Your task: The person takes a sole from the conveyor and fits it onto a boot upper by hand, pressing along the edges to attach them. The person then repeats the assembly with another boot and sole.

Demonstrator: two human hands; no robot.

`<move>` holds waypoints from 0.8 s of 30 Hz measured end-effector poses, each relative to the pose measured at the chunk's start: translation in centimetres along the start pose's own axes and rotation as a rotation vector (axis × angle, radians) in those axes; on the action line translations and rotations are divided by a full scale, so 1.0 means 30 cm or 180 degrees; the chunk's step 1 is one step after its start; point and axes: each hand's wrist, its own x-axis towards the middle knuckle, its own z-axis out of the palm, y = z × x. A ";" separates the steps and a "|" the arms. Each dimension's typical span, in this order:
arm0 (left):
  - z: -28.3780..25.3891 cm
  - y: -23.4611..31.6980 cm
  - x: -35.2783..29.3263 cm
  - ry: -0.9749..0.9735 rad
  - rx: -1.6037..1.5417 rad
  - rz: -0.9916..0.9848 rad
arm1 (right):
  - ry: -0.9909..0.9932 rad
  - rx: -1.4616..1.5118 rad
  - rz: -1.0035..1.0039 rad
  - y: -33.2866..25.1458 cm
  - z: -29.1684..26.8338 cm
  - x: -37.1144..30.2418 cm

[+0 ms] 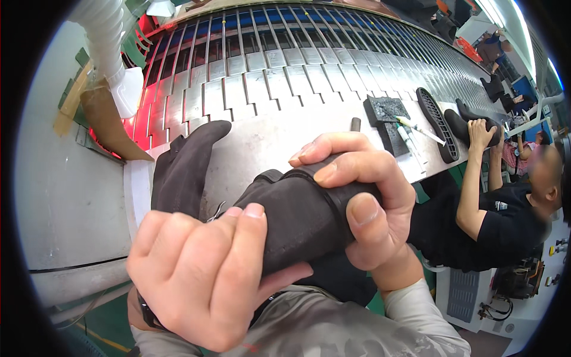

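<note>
A dark brown boot (297,220) is held in front of my body between both hands. My left hand (196,268) grips its left part, thumb underneath and fingers curled against the side. My right hand (375,196) wraps the other end, fingers over the top and thumb pressed near the dark band along the edge. Thin pale threads stick out beside my left fingertips. Part of the boot is covered by my hands. Left of it, a second dark boot (189,166) lies on the metal table (262,131), toe pointing away.
Beyond the table runs a slatted metal conveyor (285,77). At the right are a black block (383,110), two syringe-like tubes (416,140) and a black outsole (438,125). A co-worker (493,208) handles a dark shoe there. A white ribbed hose (107,35) hangs upper left.
</note>
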 end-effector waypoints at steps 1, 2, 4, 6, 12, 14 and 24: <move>-0.004 0.022 -0.001 0.0023 0.0018 -0.0007 | -0.0028 -0.0086 -0.0023 -0.009 -0.002 -0.008; -0.009 0.040 -0.006 0.0045 0.0032 -0.0018 | -0.0019 -0.0083 -0.0011 -0.011 0.000 -0.022; 0.008 0.070 -0.046 0.0124 -0.0014 0.0020 | -0.0053 -0.0020 -0.0286 -0.003 -0.005 -0.079; 0.045 0.100 -0.104 0.0662 0.0100 0.0367 | -0.0455 -0.0031 -0.0541 0.003 -0.042 -0.129; 0.010 0.164 -0.233 0.0386 -0.0292 0.1222 | -0.1531 -0.1760 -0.0395 -0.193 -0.110 -0.217; 0.034 0.208 -0.267 0.0479 -0.0355 0.1297 | -0.1386 -0.2099 -0.0461 -0.209 -0.098 -0.256; 0.057 0.311 -0.374 0.0500 -0.0299 0.0862 | -0.1476 -0.2503 -0.0342 -0.239 -0.101 -0.368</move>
